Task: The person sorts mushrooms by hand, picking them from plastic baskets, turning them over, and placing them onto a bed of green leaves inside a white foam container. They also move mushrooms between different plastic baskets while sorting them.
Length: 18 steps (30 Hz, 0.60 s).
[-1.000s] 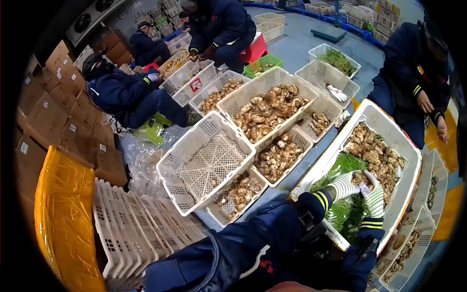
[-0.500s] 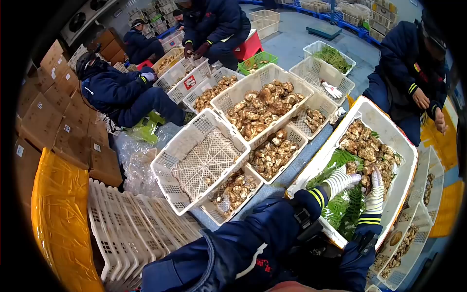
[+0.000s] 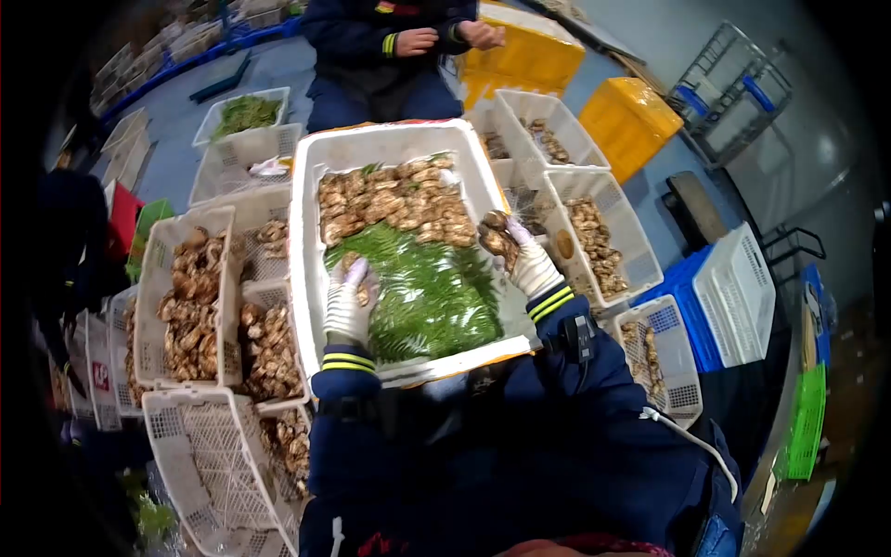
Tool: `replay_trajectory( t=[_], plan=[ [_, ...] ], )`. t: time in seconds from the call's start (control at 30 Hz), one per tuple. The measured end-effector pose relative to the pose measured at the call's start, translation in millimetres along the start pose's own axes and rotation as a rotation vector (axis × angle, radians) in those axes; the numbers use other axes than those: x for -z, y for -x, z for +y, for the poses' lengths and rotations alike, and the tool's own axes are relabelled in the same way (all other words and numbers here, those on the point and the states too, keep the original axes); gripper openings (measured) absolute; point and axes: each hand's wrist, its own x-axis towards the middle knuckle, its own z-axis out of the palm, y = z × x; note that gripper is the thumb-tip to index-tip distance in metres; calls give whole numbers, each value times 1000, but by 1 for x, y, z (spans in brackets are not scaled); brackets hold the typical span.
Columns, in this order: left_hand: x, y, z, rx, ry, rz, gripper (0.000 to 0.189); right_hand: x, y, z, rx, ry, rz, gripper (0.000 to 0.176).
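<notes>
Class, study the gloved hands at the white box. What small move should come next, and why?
Probably, the left hand should lower its mushroom beside the near edge of the mushroom layer. That layer fills the box's far part, while ferns lie bare of mushrooms nearer the wearer. The right hand holds its clump by the side wall.

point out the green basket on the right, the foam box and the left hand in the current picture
green basket [image 3: 806,423]: head view, on its mesh side
foam box [image 3: 306,232]: head view, on its left rim
left hand [image 3: 348,302]: head view, on the middle of the gloved hand
</notes>
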Motion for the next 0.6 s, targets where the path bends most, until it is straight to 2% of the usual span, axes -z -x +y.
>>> replay_trajectory(
  t=[0.03,0.07,0.13,0.17,0.2,0.23,0.27,0.3,0.33,0.37,0.4,0.43,0.53,0.6],
  plan=[
    [18,-16,-12,-25,-48,-73,43,25,8,-8,81,30,79,35],
    [3,1,-1,-37,-75,-17,40,53,16,-16,147,53,147,36],
    [0,-2,1,24,-59,62,38,91,48,-46,122,38,215,37],
    [-2,-1,0,22,-52,89,36,118,59,-45,228,25,321,37],
    [-9,3,3,19,-43,121,34,158,65,-46,242,-23,462,38],
    [-6,1,-1,17,5,26,29,171,74,-49,235,-35,646,39],
    [-2,-5,-4,35,8,43,28,216,75,-47,311,41,634,40],
    [2,-10,-8,53,11,59,27,288,65,-43,280,-104,747,40],
    [2,-10,-8,67,16,69,29,340,63,-43,336,-78,733,43],
    [1,-10,-7,80,22,80,31,336,67,-53,374,-230,697,52],
    [3,-12,-10,55,62,86,36,310,71,-71,356,-242,1013,61],
    [2,-13,-11,30,58,103,40,358,71,-67,465,-272,849,72],
    [13,-25,-16,-37,46,126,55,353,63,-85,226,-74,1167,81],
    [11,-26,-18,-120,77,99,60,321,46,-88,227,66,1205,77]
  ],
)
